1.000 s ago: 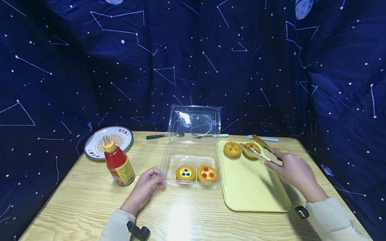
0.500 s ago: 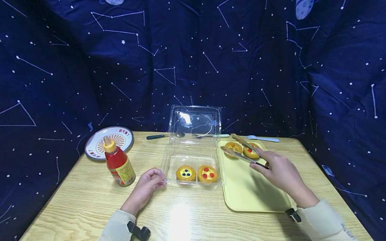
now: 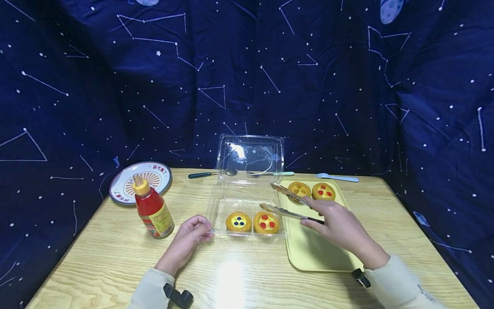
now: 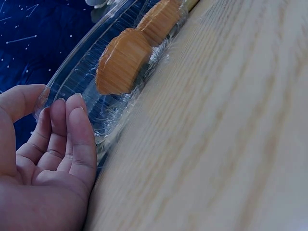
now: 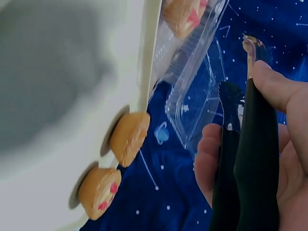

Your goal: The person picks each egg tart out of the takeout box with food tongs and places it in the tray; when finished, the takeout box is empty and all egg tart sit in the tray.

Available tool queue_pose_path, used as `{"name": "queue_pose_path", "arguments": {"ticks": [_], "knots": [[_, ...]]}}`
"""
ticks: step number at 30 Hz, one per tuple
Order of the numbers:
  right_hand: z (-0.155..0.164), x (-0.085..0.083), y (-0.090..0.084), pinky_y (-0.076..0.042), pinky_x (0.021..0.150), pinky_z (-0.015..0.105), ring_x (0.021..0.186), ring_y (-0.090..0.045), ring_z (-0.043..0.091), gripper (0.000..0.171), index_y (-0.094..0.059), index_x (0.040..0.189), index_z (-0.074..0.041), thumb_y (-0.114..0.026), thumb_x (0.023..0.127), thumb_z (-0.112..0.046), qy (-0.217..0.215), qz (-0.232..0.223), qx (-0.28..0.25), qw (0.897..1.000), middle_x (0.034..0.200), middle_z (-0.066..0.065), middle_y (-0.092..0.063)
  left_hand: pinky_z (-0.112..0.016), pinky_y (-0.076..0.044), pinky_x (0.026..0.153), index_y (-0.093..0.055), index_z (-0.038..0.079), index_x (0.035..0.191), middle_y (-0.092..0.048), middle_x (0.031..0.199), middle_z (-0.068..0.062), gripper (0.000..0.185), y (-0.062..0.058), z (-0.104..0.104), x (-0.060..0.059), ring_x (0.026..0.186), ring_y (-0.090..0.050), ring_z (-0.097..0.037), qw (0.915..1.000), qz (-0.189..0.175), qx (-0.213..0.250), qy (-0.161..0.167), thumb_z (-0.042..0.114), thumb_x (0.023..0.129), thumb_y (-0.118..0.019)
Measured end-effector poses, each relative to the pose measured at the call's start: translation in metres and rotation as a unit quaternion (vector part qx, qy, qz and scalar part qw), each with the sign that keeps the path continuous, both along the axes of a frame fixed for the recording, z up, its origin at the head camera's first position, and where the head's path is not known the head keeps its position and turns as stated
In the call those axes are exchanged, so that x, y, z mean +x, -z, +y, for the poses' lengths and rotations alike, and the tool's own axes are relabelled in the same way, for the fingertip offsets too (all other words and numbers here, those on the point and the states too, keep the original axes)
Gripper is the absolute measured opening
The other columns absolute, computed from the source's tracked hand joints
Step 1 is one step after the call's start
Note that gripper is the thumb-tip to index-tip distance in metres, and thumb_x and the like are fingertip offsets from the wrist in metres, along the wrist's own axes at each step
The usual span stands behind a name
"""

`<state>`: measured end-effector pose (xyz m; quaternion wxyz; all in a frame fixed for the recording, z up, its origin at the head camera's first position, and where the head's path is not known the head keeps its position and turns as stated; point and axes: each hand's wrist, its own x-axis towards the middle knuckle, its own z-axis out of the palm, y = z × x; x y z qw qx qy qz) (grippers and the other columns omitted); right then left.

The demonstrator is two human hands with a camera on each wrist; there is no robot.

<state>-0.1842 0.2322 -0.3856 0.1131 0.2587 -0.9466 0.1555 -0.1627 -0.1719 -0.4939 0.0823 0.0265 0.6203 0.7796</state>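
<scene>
My left hand [image 3: 193, 234] pinches the near left corner of a clear plastic clamshell box [image 4: 103, 120], its lid standing up at the back. Inside the box sit a tart with blue dots [image 3: 238, 222] and a tart with red dots [image 3: 266, 223], side by side at the front. My right hand [image 3: 341, 223] grips black-handled metal tongs [image 5: 257, 149]. The tong arms are spread apart with nothing between them, over the box's right side. On the yellow tray [image 3: 324, 244], a plain-topped tart [image 5: 129, 137] and another red-dotted tart [image 5: 99, 192] stand at the far end.
A red sauce bottle [image 3: 154, 210] with a yellow cap stands left of the box, before a patterned plate [image 3: 127, 189]. Along the back lie a dark-handled spoon [image 3: 200, 175], a mint-handled utensil [image 3: 283, 174] and a light-blue fork [image 3: 339, 177]. A dark starry curtain [image 3: 247, 77] hangs behind.
My right hand has carried the open tongs leftward, from the tray's red-dotted tart past the plain one to the box's right side. The left hand and the tarts have stayed put.
</scene>
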Motion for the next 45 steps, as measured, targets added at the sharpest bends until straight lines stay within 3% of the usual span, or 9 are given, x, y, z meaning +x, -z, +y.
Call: {"name": "queue_pose_path", "arguments": {"ticks": [4,14,26,45], "knots": [[-0.010,-0.002,0.005,-0.052,0.085,0.056,0.111,-0.062,0.034,0.065,-0.056,0.140,-0.013,-0.071,0.088,-0.048,-0.016,-0.006,0.001,1.000,0.123,0.015,-0.065,-0.035,-0.055,0.084,-0.056,0.005,0.096,-0.061,0.093,-0.009,0.004,0.000,0.000,0.000,0.086,-0.064,-0.020,1.0000,0.001,0.004,-0.001,0.002,0.098,-0.054],[-0.037,-0.003,0.010,-0.053,0.086,0.052,0.112,-0.062,0.029,0.060,-0.061,0.136,-0.015,-0.075,0.085,-0.044,-0.063,0.009,0.020,0.998,0.127,0.007,-0.065,-0.035,-0.055,0.085,-0.054,0.000,0.098,-0.061,0.092,-0.008,0.006,-0.001,0.001,0.000,0.085,-0.064,-0.019,1.0000,-0.003,0.002,-0.003,0.006,0.098,-0.056],[-0.056,-0.006,0.013,-0.056,0.077,0.047,0.108,-0.063,0.027,0.058,-0.062,0.134,-0.014,-0.073,0.087,-0.046,-0.090,-0.006,0.066,0.994,0.119,0.006,-0.068,-0.034,-0.056,0.083,-0.056,0.007,0.095,-0.061,0.092,-0.010,0.005,0.000,0.000,0.001,0.085,-0.064,-0.019,1.0000,-0.002,0.006,-0.003,0.004,0.098,-0.056],[-0.072,-0.012,0.013,-0.057,0.073,0.043,0.098,-0.065,0.024,0.061,-0.063,0.132,-0.012,-0.076,0.083,-0.047,-0.112,-0.001,0.082,0.990,0.111,0.006,-0.070,-0.033,-0.056,0.081,-0.056,0.009,0.093,-0.061,0.090,-0.007,0.010,0.000,0.001,-0.001,0.083,-0.064,-0.018,0.9998,-0.011,0.014,-0.007,0.001,0.098,-0.054]]}}
